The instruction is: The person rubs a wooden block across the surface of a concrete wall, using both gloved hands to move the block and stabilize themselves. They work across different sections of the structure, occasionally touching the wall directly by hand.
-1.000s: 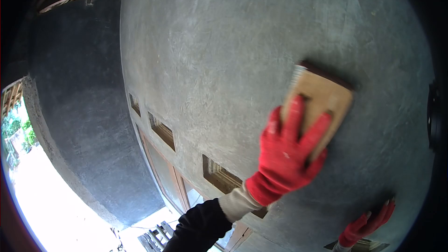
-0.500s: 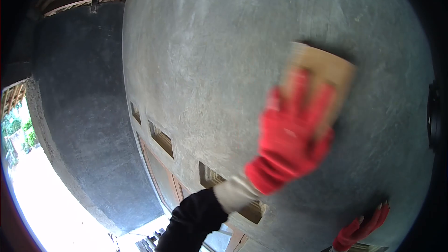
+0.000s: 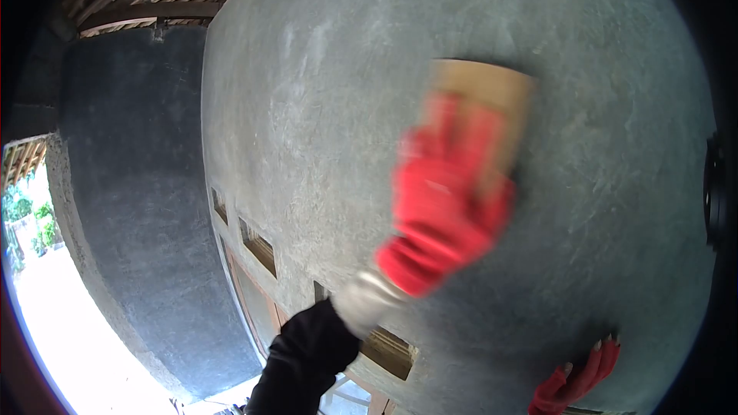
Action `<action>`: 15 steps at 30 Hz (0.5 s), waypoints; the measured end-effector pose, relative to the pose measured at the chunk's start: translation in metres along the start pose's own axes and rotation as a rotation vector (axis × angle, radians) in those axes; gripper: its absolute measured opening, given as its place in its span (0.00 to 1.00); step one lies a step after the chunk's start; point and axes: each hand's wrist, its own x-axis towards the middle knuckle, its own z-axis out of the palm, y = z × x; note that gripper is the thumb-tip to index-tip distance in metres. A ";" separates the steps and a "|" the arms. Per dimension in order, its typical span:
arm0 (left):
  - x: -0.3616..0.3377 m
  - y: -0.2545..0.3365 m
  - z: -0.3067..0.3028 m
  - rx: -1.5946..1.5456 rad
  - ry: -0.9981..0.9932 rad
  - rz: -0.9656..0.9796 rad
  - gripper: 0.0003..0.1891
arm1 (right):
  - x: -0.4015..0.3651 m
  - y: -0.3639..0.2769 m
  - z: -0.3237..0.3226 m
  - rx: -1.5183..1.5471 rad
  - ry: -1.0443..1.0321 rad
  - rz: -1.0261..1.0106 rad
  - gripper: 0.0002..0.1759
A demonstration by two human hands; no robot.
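My left hand (image 3: 446, 200), in a red glove with a pale cuff, presses a tan rectangular piece of sandpaper (image 3: 484, 81) against the grey plastered wall (image 3: 323, 138). Its fingers lie over the sheet, and the thumb side is on the right; motion blurs both hand and sheet. Low on the right, my right hand (image 3: 580, 376) wears a red glove that leaves the fingertips bare. Its fingers are stretched out against the wall, with nothing seen in them.
Several rectangular vent openings (image 3: 257, 247) run along the wall's lower part, above a wooden door or window frame (image 3: 250, 292). A darker wall (image 3: 146, 184) stands at the left beside a bright opening. Roof timbers (image 3: 150, 11) show at the upper left.
My left hand and the sandpaper have moved left and slightly up across the wall. My right hand appears slightly further left, and the whole view has shifted a little.
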 end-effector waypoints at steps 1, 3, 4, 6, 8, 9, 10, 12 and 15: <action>-0.001 0.029 0.001 -0.093 -0.021 0.108 0.37 | 0.001 -0.001 -0.001 -0.021 -0.013 0.004 0.28; 0.001 0.037 0.001 -0.192 -0.035 0.210 0.37 | 0.017 -0.010 -0.007 -0.027 0.007 -0.013 0.27; 0.004 0.023 -0.002 -0.137 -0.015 0.208 0.39 | 0.021 -0.012 -0.011 -0.032 0.018 -0.021 0.26; -0.003 -0.027 -0.003 -0.062 0.088 0.089 0.35 | 0.007 0.000 -0.004 -0.018 -0.006 -0.034 0.27; -0.027 -0.114 -0.003 -0.188 0.218 -0.283 0.31 | 0.000 0.006 -0.003 -0.007 -0.017 -0.033 0.28; -0.050 -0.177 0.010 -0.112 0.335 -0.445 0.34 | 0.003 0.002 -0.003 -0.003 -0.021 -0.031 0.28; -0.050 -0.182 -0.003 -0.260 0.343 -0.783 0.37 | 0.006 -0.002 -0.003 0.005 -0.029 -0.027 0.27; -0.051 -0.180 0.001 -0.143 0.296 -0.675 0.38 | 0.017 -0.010 -0.009 0.038 -0.004 -0.019 0.26; -0.006 -0.089 -0.003 -0.295 0.203 -0.336 0.35 | 0.024 -0.017 -0.012 0.029 0.008 -0.011 0.25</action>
